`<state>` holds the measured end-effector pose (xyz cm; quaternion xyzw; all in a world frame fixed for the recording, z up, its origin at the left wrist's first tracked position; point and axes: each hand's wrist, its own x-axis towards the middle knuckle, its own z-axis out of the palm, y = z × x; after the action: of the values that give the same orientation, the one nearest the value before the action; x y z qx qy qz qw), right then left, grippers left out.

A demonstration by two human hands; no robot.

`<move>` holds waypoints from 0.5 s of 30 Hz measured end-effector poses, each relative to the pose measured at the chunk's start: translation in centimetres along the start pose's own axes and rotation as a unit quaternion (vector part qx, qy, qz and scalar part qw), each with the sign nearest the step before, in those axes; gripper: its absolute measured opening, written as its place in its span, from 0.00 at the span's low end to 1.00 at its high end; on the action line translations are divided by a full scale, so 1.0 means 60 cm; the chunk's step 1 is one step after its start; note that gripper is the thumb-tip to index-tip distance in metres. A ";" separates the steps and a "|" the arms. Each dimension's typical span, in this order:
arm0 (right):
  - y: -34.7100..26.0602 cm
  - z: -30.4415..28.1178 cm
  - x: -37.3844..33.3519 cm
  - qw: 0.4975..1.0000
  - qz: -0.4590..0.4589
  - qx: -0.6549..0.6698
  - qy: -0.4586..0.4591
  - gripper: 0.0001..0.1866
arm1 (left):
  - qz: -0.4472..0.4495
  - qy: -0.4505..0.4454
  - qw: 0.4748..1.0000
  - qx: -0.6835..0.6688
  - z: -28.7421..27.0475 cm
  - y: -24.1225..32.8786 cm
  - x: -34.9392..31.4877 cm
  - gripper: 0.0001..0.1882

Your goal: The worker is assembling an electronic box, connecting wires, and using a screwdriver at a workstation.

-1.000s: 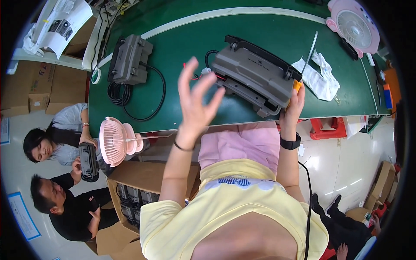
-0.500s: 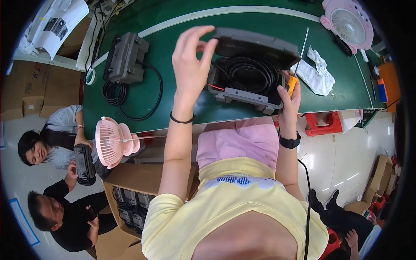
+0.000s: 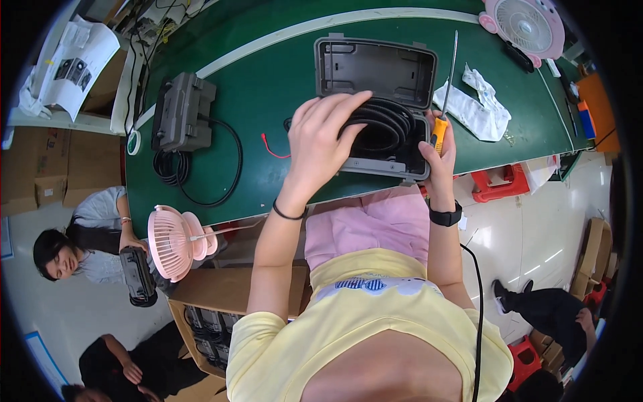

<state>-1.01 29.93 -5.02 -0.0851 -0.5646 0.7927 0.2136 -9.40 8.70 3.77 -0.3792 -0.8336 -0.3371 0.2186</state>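
Note:
A dark grey hinged plastic box (image 3: 375, 69) rests at the table's front edge, its lid raised back. Inside lies a coil of black cable (image 3: 395, 120). My left hand (image 3: 325, 137) reaches over the box's left side, with fingers and thumb curved around the coil; its fingertips are partly hidden. In my right hand (image 3: 439, 151) is a screwdriver (image 3: 439, 134) with a yellow handle, its shaft pointing away from me. The same hand presses against the box's right end. A red wire (image 3: 273, 149) sticks out to the left of my left hand.
A second grey box (image 3: 186, 110) with coiled cable stands at left. A pink clip fan (image 3: 173, 242) is at the front edge, another pink fan (image 3: 526, 30) far right. White cloth (image 3: 482, 110) lies right. A carton (image 3: 234, 281) holds more boxes. People sit nearby.
The lid has swung further back and my left hand has left it, moving down to the cable coil. The box has shifted slightly left. My right hand still holds the screwdriver.

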 end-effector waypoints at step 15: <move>-0.003 0.010 0.001 0.997 0.046 0.050 -0.028 0.42 | -0.199 0.180 0.919 0.289 -0.124 -0.093 -0.149 0.35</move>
<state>-1.25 29.47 -4.65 -0.0779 -0.5254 0.8312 0.1644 -7.42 -3.75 1.03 -0.0583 -0.8995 -0.1811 0.3934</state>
